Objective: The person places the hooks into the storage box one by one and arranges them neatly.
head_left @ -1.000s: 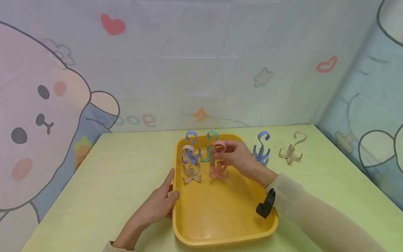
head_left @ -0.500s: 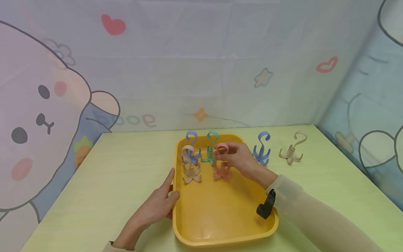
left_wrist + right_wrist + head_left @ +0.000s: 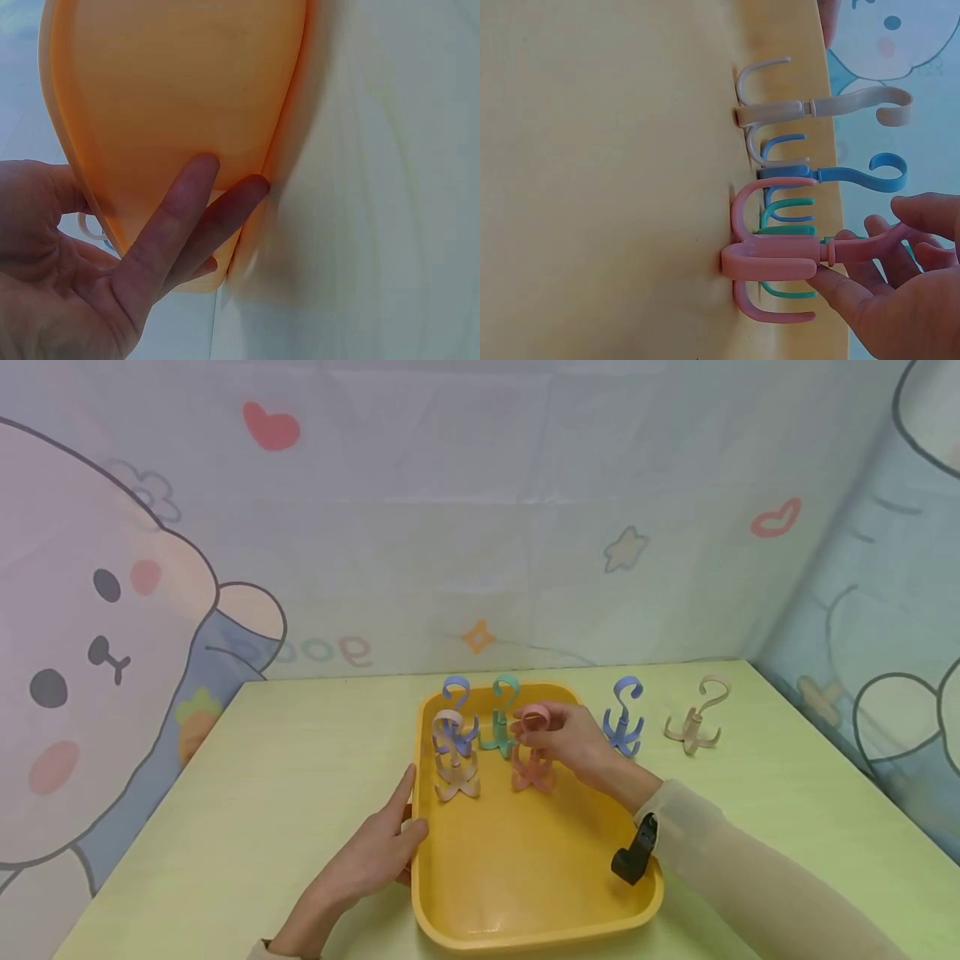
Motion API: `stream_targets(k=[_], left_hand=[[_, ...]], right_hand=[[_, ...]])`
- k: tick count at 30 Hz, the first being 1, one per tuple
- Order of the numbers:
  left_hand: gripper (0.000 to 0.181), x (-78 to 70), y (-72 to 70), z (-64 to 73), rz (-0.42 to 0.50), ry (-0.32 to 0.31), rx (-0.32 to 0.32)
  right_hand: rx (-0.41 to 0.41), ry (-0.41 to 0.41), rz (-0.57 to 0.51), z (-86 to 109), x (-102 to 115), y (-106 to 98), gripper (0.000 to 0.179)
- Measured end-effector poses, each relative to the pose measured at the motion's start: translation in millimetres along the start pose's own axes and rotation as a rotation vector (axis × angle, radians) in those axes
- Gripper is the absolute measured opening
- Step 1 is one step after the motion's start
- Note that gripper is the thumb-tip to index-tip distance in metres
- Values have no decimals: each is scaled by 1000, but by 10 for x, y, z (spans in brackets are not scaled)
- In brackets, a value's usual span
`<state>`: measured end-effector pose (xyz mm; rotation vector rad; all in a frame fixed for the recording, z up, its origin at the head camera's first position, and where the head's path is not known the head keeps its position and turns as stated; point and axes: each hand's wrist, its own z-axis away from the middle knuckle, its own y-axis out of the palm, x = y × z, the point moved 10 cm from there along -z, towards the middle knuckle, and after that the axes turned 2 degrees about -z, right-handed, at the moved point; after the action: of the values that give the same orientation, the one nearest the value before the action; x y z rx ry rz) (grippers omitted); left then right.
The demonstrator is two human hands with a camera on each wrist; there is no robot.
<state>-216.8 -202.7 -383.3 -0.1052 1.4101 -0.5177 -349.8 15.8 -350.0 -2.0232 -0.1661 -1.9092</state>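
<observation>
Pinching a yellow tray point(image 3: 517, 877) at its left wall, the left hand point(image 3: 371, 852) is partly hidden. Inside, a blue hook point(image 3: 462, 744) is partly covered by a beige hook point(image 3: 457, 779); beside them are seen a green hook point(image 3: 500, 732) and a pink hook point(image 3: 533, 775), its stem gripped and partly covered by the right hand point(image 3: 576, 739). Farther right, a second blue hook point(image 3: 622, 735) and second beige hook point(image 3: 692, 735) are seen on the table point(image 3: 300, 760).

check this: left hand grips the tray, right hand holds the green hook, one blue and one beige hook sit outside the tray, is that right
The right hand holds the pink hook, not the green hook, as the right wrist view shows. The rest is right: the left hand grips the tray, and one blue hook and one beige hook sit outside it.
</observation>
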Motion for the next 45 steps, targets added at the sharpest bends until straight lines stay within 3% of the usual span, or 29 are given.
stream_targets(k=[11, 19, 29, 36, 45], left_hand=[[82, 1, 11, -7, 13, 9, 18], [81, 10, 6, -10, 0, 2, 7], [81, 1, 2, -4, -14, 2, 2], [81, -7, -3, -14, -16, -2, -2], [81, -4, -1, -2, -22, -9, -6]], right_hand=[[-57, -7, 61, 36, 101, -78, 51], [-54, -44, 29, 80, 257, -116, 59], [-65, -72, -33, 171, 531, -182, 56], [-91, -87, -53, 209, 649, -366, 55], [-134, -40, -75, 252, 481, -690, 55]])
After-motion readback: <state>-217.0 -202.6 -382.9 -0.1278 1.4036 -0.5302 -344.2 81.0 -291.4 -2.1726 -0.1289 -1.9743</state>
